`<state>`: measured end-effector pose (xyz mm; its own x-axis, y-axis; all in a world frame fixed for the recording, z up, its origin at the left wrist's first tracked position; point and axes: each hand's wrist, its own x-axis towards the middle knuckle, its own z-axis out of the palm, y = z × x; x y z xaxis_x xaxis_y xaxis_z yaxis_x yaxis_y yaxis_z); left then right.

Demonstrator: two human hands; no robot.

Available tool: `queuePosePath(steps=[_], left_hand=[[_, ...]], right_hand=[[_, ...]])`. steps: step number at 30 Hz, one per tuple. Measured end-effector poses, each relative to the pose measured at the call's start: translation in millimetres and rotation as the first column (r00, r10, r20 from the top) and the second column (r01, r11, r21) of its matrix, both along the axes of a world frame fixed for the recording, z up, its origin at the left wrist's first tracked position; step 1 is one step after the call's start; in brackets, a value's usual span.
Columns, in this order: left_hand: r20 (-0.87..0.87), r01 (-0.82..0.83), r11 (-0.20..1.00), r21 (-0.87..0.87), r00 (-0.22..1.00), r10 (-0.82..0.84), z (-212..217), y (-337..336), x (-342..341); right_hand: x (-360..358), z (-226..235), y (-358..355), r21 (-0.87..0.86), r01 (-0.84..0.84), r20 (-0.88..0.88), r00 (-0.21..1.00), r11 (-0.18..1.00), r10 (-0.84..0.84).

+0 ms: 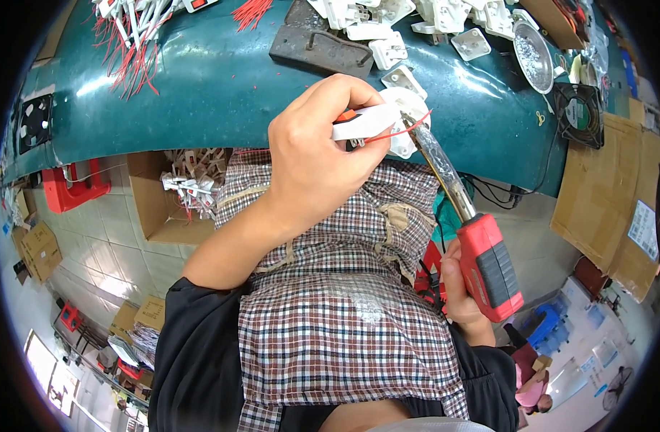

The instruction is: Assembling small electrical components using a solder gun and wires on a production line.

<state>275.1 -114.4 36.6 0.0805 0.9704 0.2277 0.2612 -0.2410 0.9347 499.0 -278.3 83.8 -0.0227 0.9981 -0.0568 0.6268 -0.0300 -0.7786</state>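
My left hand pinches a white plastic switch housing with an orange-red rocker on it, just above the table's near edge. A short red wire runs across its right end. Beyond that end is a round white plastic part; whether the two are joined I cannot tell. My right hand is closed round a soldering iron with a red and black handle. Its metal barrel slants up and left, and the dark tip meets the white parts beside the wire. Actual contact is hard to make out.
Behind my left hand lies a dark metal block with a handle. White plug housings pile at the back, near a metal dish and a small fan. Wired switches lie back left. A carton of parts stands below the table.
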Motion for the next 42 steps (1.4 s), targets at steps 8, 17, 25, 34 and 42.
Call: queuePosePath(steps=[8,17,25,34,42], left_hand=[[-0.012,0.037,0.999,0.003,0.999,-0.037,0.5,1.0,-3.0],[-0.015,0.047,0.999,0.017,0.999,-0.046,0.4,2.6,-4.5],[-0.017,0.068,0.998,0.005,0.998,-0.068,1.0,2.7,-5.8],[0.012,0.098,0.995,-0.019,0.995,-0.098,3.0,4.2,-7.2],[-0.01,0.093,0.996,-0.007,0.996,-0.093,3.8,5.3,-8.7]], right_hand=[[-1.7,4.3,-4.6,-0.095,0.08,0.035,0.996,0.992,-0.077],[-1.5,2.2,-2.7,-0.06,0.012,0.069,0.998,0.998,-0.007],[-2.3,6.5,-1.9,-0.089,0.039,0.048,0.998,0.995,-0.035],[-2.8,11.2,-0.9,-0.096,0.069,0.048,0.997,0.993,-0.064],[-19.9,15.9,17.7,-0.255,0.277,-0.226,0.915,0.927,-0.335]])
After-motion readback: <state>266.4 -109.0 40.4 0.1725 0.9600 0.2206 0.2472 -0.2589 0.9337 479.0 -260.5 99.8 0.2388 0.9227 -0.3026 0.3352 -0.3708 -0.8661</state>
